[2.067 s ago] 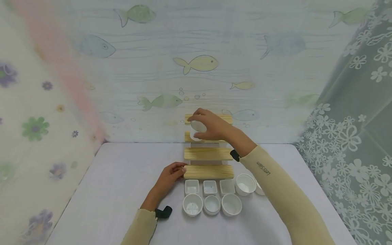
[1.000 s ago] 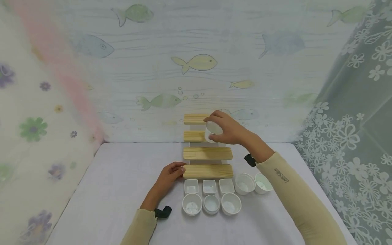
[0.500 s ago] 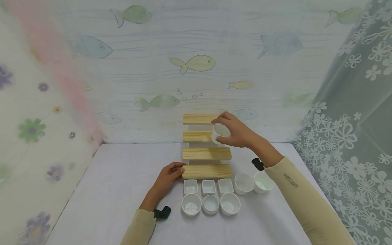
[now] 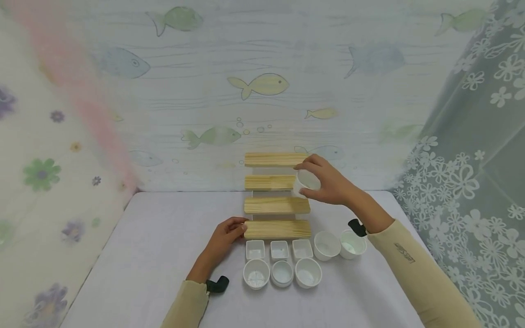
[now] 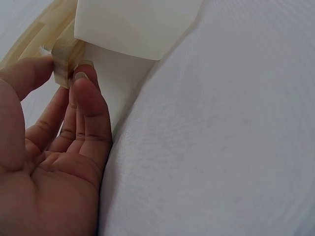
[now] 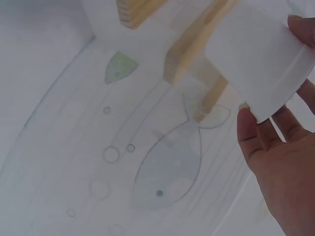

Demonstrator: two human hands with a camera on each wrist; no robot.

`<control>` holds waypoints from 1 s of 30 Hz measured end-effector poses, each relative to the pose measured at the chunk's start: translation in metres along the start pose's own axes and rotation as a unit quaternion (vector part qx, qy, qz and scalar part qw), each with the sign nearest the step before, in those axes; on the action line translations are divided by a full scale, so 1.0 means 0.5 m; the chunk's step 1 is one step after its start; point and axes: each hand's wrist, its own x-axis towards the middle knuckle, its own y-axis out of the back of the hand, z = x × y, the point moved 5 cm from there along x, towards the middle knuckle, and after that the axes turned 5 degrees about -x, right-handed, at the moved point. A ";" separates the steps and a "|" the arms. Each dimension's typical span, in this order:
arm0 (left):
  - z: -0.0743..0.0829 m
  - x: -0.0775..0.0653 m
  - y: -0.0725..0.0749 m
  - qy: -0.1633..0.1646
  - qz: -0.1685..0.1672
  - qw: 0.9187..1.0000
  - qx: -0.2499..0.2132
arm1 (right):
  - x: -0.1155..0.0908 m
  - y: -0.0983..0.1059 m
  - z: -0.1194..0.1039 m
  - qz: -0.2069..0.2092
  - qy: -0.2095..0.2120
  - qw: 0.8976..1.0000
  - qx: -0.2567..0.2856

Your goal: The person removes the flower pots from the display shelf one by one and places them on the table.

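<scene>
My right hand [image 4: 328,182] grips a white round cup [image 4: 307,181] by its sides, thumb opposite the fingers. The cup is in the air by the right end of a stepped wooden rack [image 4: 277,205] with pale slats. In the right wrist view the cup's smooth outer wall [image 6: 256,54] overlaps the slats. My left hand [image 4: 224,238] is at the rack's left front corner. As the left wrist view shows, its thumb and fingertips pinch the end of a wooden slat [image 5: 64,61].
In front of the rack stand square white dishes [image 4: 255,250] in a row, with round white cups [image 4: 256,274] nearer me. Two more round cups, one with a greenish inside [image 4: 352,244], stand to the right. Behind the rack rises a fish-patterned wall [image 4: 262,114].
My right hand has carried the round cup rightward and slightly toward me along the second slat from the back, to that slat's right end. The left hand stays at the rack's corner.
</scene>
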 end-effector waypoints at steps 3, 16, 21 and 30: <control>0.002 0.005 0.003 0.000 -0.002 1.000 0.000 | -0.013 0.000 0.005 0.004 -0.004 1.000 0.002; -0.002 0.017 0.015 0.012 -0.008 1.000 -0.003 | -0.079 -0.004 0.030 0.011 -0.023 1.000 -0.011; 0.000 0.024 0.019 0.007 -0.013 1.000 0.000 | -0.101 -0.007 0.044 0.014 -0.041 0.999 -0.026; 0.003 0.042 0.028 0.012 -0.016 1.000 0.000 | -0.138 -0.010 0.070 0.023 -0.058 0.998 -0.034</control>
